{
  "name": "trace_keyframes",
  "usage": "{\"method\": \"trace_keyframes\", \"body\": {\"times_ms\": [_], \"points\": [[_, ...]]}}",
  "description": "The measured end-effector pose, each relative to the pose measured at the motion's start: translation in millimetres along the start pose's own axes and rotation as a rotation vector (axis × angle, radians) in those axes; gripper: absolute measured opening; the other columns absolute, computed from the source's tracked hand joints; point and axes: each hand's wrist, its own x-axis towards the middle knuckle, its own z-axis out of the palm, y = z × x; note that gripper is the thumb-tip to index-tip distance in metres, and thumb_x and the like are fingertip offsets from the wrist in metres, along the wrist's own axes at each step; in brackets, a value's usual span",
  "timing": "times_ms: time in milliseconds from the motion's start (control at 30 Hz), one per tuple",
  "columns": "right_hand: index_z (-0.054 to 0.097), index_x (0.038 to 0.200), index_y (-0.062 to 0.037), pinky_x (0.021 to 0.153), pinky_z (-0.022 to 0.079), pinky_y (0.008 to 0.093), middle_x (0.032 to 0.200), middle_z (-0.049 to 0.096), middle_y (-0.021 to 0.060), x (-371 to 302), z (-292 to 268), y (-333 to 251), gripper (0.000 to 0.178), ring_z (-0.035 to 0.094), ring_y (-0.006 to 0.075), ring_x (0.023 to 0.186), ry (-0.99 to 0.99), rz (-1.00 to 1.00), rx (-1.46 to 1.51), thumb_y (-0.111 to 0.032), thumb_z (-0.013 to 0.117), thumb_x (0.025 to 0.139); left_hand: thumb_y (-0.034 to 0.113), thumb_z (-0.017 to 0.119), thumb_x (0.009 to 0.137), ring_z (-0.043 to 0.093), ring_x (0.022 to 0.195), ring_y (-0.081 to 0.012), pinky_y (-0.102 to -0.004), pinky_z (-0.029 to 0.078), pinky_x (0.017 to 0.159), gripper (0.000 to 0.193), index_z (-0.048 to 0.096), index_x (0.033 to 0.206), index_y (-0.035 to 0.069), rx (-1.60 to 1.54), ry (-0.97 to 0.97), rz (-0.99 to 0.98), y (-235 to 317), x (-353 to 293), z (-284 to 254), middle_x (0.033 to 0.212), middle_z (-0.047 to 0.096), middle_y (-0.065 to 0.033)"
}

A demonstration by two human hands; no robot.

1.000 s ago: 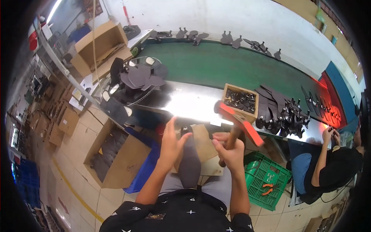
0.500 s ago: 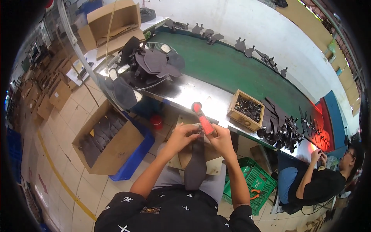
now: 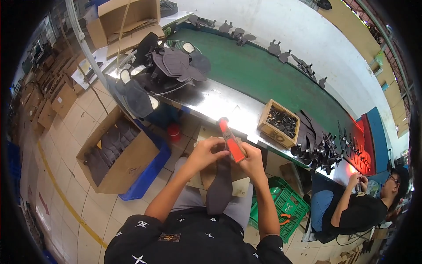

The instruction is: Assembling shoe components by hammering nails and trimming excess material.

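Observation:
A long dark brown sandal sole (image 3: 220, 189) lies lengthwise over a light board (image 3: 239, 187) on my lap, its wider end toward me. At its far end my left hand (image 3: 206, 152) is closed, thumb and fingers pinching that end. My right hand (image 3: 250, 160) is wrapped round a red tool (image 3: 236, 149) with a dark middle and a round red end pointing away from me; its exact kind is unclear. The tool lies over the sole's far end, close to my left fingertips. Whatever small part sits between the hands is hidden.
Ahead runs a green conveyor belt (image 3: 246, 66) with a metal edge. On it stand a wooden box of small dark parts (image 3: 278, 125), dark straps (image 3: 323, 147) and a heaped basket (image 3: 173, 90). A carton of soles (image 3: 127, 163) is left, a green crate (image 3: 290, 207) right; a co-worker (image 3: 360, 207) sits beyond.
My view has shifted slightly. The red tool has turned a little in my right hand, and my left hand stays at the sole's far end.

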Motion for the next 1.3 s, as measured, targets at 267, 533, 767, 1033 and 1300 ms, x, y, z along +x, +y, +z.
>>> {"method": "trace_keyframes", "body": {"times_ms": [267, 533, 767, 1033, 1300], "points": [[0.067, 0.106, -0.0002, 0.072, 0.054, 0.0326, 0.095, 0.069, 0.0128, 6.4, -10.9, -17.9, 0.026, 0.069, 0.0261, 0.08, -0.046, -0.116, -0.253, -0.007, 0.075, 0.082, 0.014, 0.078, 0.08, 0.07, 0.077, -0.0177, -0.0307, 0.055, 0.072, 0.032, 0.072, 0.11, 0.003, -0.018, -0.01, 0.008, -0.4, 6.7, 0.3, 0.088, 0.073, -0.0163], [0.054, 0.132, 0.0, 0.04, 0.036, 0.022, 0.076, 0.056, 0.0014, -40.2, -7.9, -57.4, 0.032, 0.046, 0.0045, 0.047, 0.168, 0.219, 0.157, -0.009, 0.052, 0.102, 0.011, 0.08, 0.078, 0.063, 0.077, -0.0066, -0.0253, 0.052, 0.069, 0.032, 0.074, 0.108, 0.0, -0.183, -0.023, -0.075, -11.6, 7.4, 0.1, 0.089, 0.075, -0.0082], [0.049, 0.139, 0.0028, 0.076, 0.053, 0.0357, 0.102, 0.067, 0.0243, -68.3, -22.6, -74.8, 0.042, 0.069, 0.0309, 0.085, 0.042, 0.244, -0.081, -0.009, 0.057, 0.099, 0.006, 0.079, 0.079, 0.062, 0.081, -0.0066, -0.0244, 0.052, 0.074, 0.028, 0.075, 0.106, 0.0, -0.249, -0.063, -0.095, -11.4, 8.9, 0.9, 0.092, 0.075, -0.0057], [0.051, 0.136, 0.0046, 0.083, 0.054, 0.0381, 0.112, 0.065, 0.0283, -68.8, -25.3, -77.8, 0.041, 0.068, 0.0396, 0.098, 0.009, 0.155, -0.133, -0.004, 0.059, 0.097, 0.009, 0.081, 0.077, 0.067, 0.09, -0.0097, -0.0258, 0.053, 0.081, 0.033, 0.074, 0.109, 0.001, -0.267, -0.099, -0.123, -11.2, 9.2, -0.9, 0.102, 0.076, -0.0095], [0.051, 0.138, 0.0036, 0.058, 0.049, 0.0287, 0.082, 0.064, 0.0116, -63.3, -26.2, -111.6, 0.041, 0.062, 0.0169, 0.063, 0.301, -0.19, -0.206, -0.01, 0.054, 0.099, 0.035, 0.083, 0.075, 0.05, 0.132, -0.0334, -0.0439, 0.036, 0.113, 0.117, 0.007, 0.157, 0.003, 0.245, -0.104, 0.072, -11.0, -1.2, 7.3, 0.13, 0.065, -0.0107]]}}
